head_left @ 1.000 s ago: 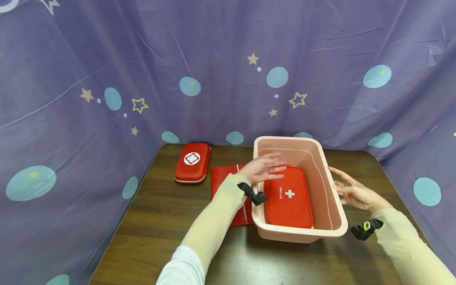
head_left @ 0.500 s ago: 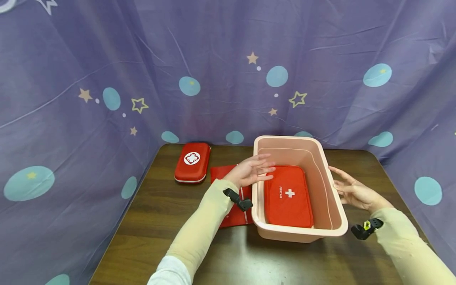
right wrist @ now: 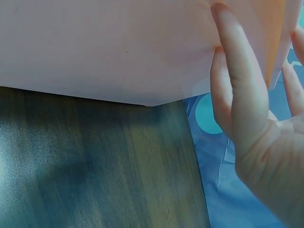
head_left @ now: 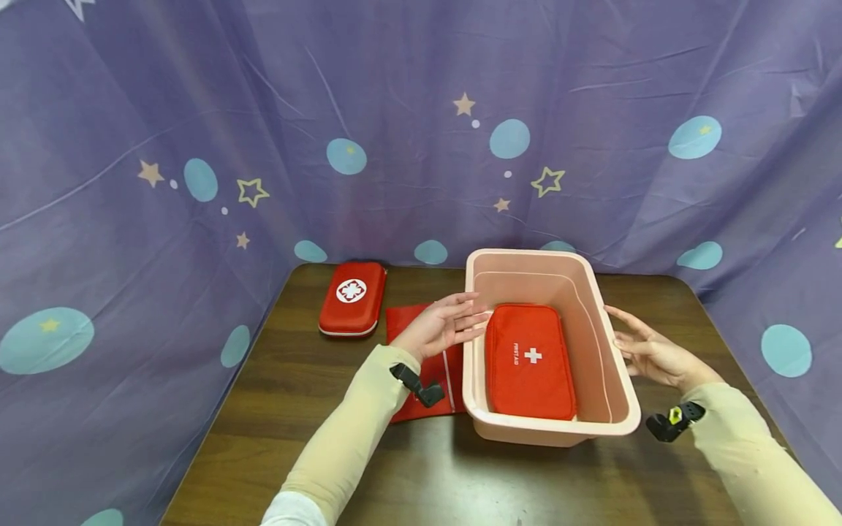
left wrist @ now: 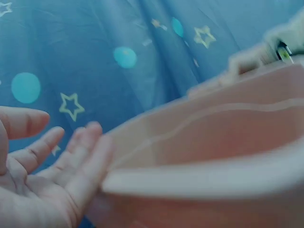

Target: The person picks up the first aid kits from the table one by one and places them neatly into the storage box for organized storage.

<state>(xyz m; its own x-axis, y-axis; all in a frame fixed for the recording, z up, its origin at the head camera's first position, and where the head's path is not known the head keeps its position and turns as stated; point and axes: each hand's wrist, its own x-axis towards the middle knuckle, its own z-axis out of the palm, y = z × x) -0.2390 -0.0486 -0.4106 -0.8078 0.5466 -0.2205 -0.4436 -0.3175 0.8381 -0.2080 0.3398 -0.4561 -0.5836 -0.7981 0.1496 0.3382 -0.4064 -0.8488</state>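
Note:
A pink plastic bin (head_left: 533,290) stands on the table's right half. Inside it lies a red first aid pouch (head_left: 529,391) with a white cross and lettering. My left hand (head_left: 439,329) is at the bin's left rim, fingers extended and holding nothing; the left wrist view shows the fingertips close to the rim, though contact is hard to tell. On the opposite side, my right hand (head_left: 658,356) rests its fingers against the bin's outer right wall. A flat red pouch (head_left: 430,405) with a pale stripe lies left of the bin, partly hidden by my left hand and wrist.
A red hard-shell case (head_left: 351,310) with a white round emblem sits at the back left of the wooden table (head_left: 276,394). A purple curtain (head_left: 395,190) with stars and dots hangs behind and along the sides.
My left hand has drawn back leftward from over the bin's inside to its left rim. The right hand, bin and pouches stay in place.

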